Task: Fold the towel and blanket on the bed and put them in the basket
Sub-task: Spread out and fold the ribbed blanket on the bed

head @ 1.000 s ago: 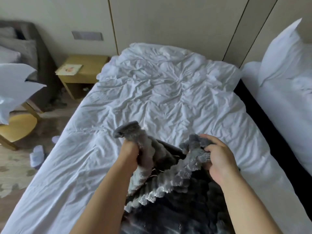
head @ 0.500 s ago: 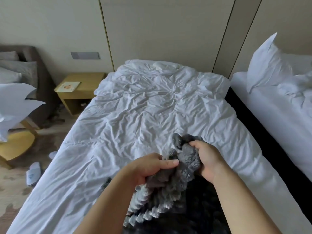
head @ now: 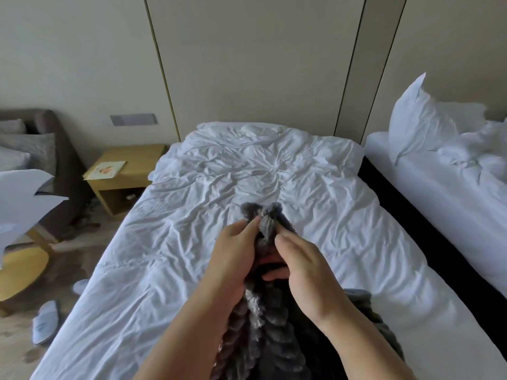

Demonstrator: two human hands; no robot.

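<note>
A fluffy grey ribbed blanket (head: 263,333) hangs bunched between my forearms above the near end of the white bed (head: 192,215). Two of its corners stick up together just past my fingertips. My left hand (head: 233,256) pinches one corner from the left, thumb and fingers round the fabric. My right hand (head: 304,264) holds the other corner from the right, with its index finger stretched along the cloth. The two hands are close together, nearly touching. No towel and no basket are in view.
A second white bed with a pillow (head: 417,124) stands at the right across a dark gap (head: 428,229). On the left are a wooden nightstand (head: 123,176), a brown armchair (head: 52,160), a yellow stool (head: 22,270) and white slippers (head: 45,322) on the floor.
My hands have come together, bringing the two blanket corners side by side and lifting them further over the bed. The view has tilted upward, showing more wall.
</note>
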